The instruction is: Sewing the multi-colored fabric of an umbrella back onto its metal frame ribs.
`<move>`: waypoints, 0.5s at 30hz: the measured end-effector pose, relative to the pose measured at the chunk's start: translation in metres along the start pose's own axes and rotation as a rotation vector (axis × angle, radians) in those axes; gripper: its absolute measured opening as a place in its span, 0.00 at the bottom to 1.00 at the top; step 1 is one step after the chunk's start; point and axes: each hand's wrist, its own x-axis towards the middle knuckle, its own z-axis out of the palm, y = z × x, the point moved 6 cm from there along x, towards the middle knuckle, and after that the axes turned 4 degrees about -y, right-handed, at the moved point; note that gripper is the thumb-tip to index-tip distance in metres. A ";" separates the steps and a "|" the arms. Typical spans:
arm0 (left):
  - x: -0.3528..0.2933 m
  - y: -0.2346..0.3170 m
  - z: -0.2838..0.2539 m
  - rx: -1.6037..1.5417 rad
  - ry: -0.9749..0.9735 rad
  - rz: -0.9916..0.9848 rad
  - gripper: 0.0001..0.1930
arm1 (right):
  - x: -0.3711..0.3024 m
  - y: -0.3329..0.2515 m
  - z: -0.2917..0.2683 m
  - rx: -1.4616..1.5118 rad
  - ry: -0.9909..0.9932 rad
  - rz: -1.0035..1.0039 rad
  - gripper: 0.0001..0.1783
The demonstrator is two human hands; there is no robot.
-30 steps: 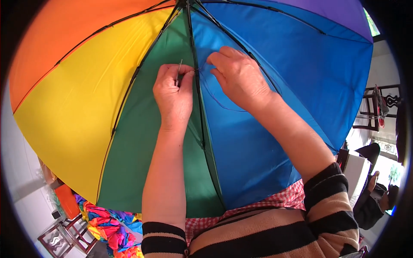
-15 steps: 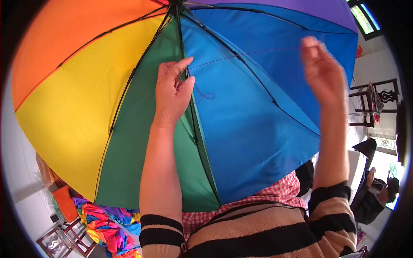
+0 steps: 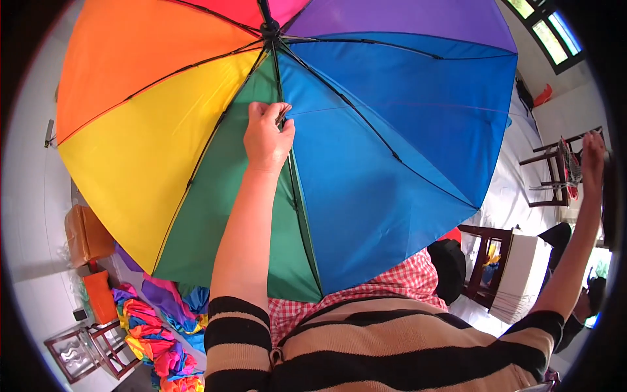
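One open umbrella (image 3: 366, 163) spreads in front of both hands, and seven colour panels of it show: red, pink, purple, blue, green, yellow and orange. Two hands are in view: the left hand (image 3: 266, 136) on a rib at the seam between the green and blue panels, the right hand (image 3: 593, 157) raised far out to the right, off the cloth. One heap of folded rainbow cloth (image 3: 157, 326) lies on the floor below the left hand. One white stack (image 3: 522, 277) sits below the right hand, and one orange box (image 3: 85, 234) stands left of the left hand.
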 end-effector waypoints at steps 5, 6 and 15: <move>0.016 0.006 -0.006 0.192 -0.064 -0.024 0.09 | -0.003 0.056 0.186 0.550 0.079 0.203 0.14; 0.018 0.003 -0.011 0.222 -0.086 -0.018 0.08 | -0.006 0.055 0.256 0.560 -0.155 0.176 0.14; 0.038 0.000 -0.037 -0.591 -0.169 -0.507 0.03 | -0.121 0.058 0.677 -0.150 -0.843 -0.029 0.13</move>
